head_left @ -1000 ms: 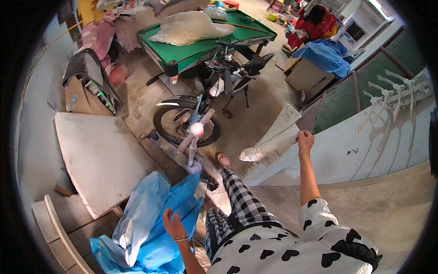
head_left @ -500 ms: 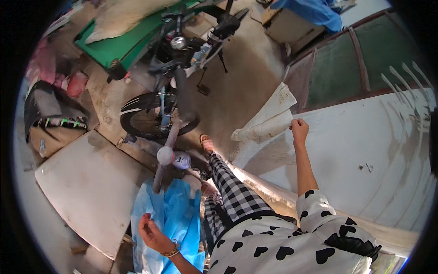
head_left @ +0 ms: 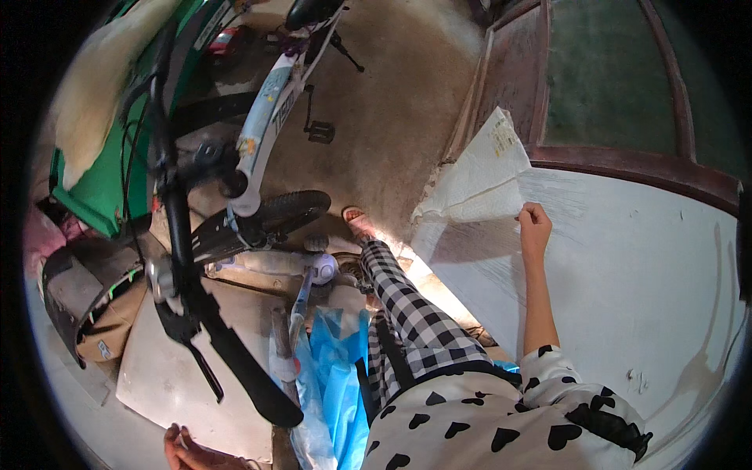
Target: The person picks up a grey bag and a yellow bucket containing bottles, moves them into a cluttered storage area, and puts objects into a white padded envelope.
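Observation:
My right hand (head_left: 534,229), arm stretched forward, pinches the corner of a creased white sheet (head_left: 479,176) with faint yellowish marks. Cloth, paper or sack: I cannot tell which. The sheet hangs in front of a white panel (head_left: 611,258) on the right. My left hand (head_left: 194,451) is at the lower left edge, partly cut off, with fingers loosely bent and a little apart, and nothing visible in them. It is over a whitish board (head_left: 180,345), below the black handlebar (head_left: 235,360) of a bicycle (head_left: 262,133).
The bicycle and a lilac-and-white scooter (head_left: 323,269) stand ahead and to the left. Blue plastic bags (head_left: 341,368) lie beside my leg. A green table-like item (head_left: 94,192) and a brown box (head_left: 117,321) stand at the left. Dark-framed panes (head_left: 611,70) rise at the right.
The view has shifted, and the bicycle's handlebar now looms large at the left. My left hand is lower and farther left. My right hand still grips the white sheet, which hangs more folded.

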The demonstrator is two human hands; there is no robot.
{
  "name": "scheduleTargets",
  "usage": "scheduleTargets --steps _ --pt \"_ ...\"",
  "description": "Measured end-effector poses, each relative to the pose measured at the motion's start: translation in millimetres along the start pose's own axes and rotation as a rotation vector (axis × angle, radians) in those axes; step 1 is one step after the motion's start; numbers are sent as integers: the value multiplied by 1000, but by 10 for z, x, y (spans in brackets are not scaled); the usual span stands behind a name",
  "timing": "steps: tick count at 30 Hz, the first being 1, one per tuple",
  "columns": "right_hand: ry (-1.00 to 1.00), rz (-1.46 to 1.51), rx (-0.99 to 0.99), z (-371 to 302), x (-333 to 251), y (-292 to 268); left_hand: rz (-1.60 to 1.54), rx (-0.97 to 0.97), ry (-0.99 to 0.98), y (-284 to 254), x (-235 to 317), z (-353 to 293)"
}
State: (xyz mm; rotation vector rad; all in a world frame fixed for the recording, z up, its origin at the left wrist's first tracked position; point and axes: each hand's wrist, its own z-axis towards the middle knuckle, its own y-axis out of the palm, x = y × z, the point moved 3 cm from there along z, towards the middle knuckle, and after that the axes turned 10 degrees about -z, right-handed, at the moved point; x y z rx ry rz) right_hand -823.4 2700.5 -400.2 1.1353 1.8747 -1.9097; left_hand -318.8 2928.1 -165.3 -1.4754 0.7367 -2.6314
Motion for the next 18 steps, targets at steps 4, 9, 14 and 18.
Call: scheduleTargets --steps 4,9,14,18 --pt "25 -11 -18 36 13 -60 -158 -106 37 399 91 433" --pt "6 33 -34 40 104 -59 -283 -192 103 1069 320 677" --pt "59 49 -20 31 -3 -35 -236 -517 -51 1332 124 749" --pt "118 12 -59 62 -121 -53 -260 -597 -44 1535 94 726"
